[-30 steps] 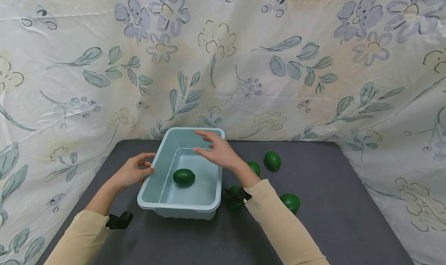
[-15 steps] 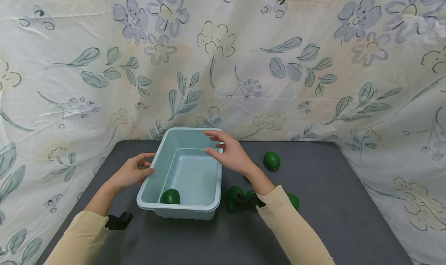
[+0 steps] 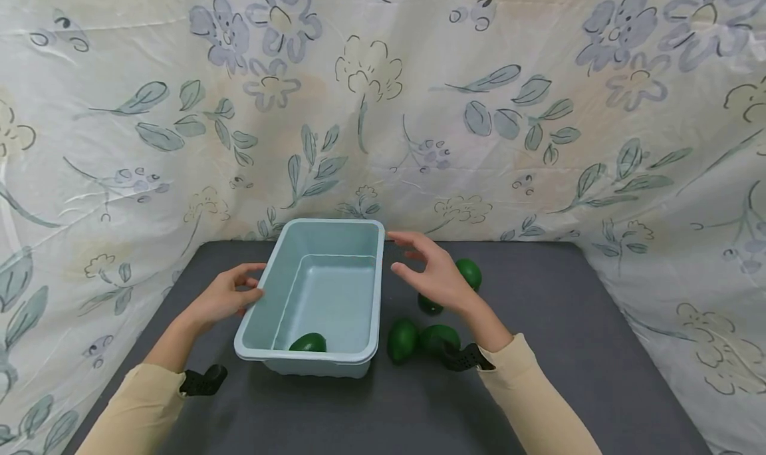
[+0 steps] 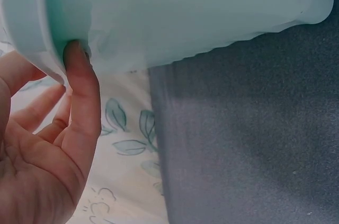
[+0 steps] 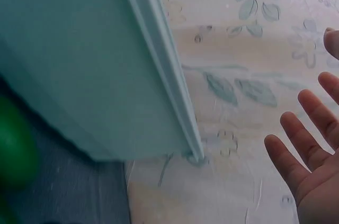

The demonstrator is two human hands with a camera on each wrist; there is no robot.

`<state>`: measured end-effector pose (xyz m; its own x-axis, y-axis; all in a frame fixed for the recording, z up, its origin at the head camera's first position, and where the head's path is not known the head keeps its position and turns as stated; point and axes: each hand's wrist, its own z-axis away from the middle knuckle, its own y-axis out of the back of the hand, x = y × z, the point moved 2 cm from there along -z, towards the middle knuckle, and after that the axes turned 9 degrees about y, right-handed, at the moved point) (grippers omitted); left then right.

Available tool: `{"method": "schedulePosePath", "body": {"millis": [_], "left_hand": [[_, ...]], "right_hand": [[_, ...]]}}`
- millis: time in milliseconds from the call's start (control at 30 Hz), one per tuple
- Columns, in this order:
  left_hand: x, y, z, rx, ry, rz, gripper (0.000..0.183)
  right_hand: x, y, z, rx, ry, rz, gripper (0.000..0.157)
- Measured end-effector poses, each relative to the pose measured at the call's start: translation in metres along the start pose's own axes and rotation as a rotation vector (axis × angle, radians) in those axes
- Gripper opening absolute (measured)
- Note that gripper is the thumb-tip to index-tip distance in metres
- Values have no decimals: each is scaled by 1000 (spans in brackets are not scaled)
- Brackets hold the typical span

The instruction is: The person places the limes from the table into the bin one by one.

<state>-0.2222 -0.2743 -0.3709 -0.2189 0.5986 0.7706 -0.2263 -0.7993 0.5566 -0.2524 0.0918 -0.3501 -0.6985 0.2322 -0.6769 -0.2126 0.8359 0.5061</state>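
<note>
A pale blue plastic basin (image 3: 323, 357) stands on the dark table in the head view, with one dark green oval fruit (image 3: 308, 342) against its near wall. My left hand (image 3: 223, 297) grips the basin's left rim; in the left wrist view, its fingers (image 4: 82, 91) curl at the underside of that rim. To the right of the basin, my right hand (image 3: 435, 274) hovers with fingers spread and nothing in them. Below and behind it lie more green fruits, among them one near the basin (image 3: 402, 340) and one partly covered by the hand (image 3: 469, 273).
The dark grey tabletop (image 3: 574, 348) reaches back to a hanging floral cloth (image 3: 383, 109), which also drapes both sides. Another green fruit (image 3: 439, 335) lies by the right wrist strap, and one more (image 3: 429, 304) peeks out under the right hand.
My right hand has moved right, from over the basin to outside its right rim. The fruit inside has rolled from the middle to the near wall. The left hand has stayed in place.
</note>
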Motion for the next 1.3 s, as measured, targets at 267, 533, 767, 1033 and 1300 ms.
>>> {"method": "schedulePosePath", "body": {"millis": [267,533,767,1033,1300], "left_hand": [[1,-1,1,-1,8,-13,60],[-1,-1,0,1,-2,-17,60],[0,-1,1,8,-3,-25,59],[2,-1,3,9,-4,-30,59],[0,-1,3,3,-3,-32,59]], "right_hand": [[-23,27,23,2,-58,18,50],[-10,48,49,39,-91,16,52],[22,60,76,70,-88,69,54],[47,67,107,86,-114,110,54],[61,70,137,40,-179,172,55]]}}
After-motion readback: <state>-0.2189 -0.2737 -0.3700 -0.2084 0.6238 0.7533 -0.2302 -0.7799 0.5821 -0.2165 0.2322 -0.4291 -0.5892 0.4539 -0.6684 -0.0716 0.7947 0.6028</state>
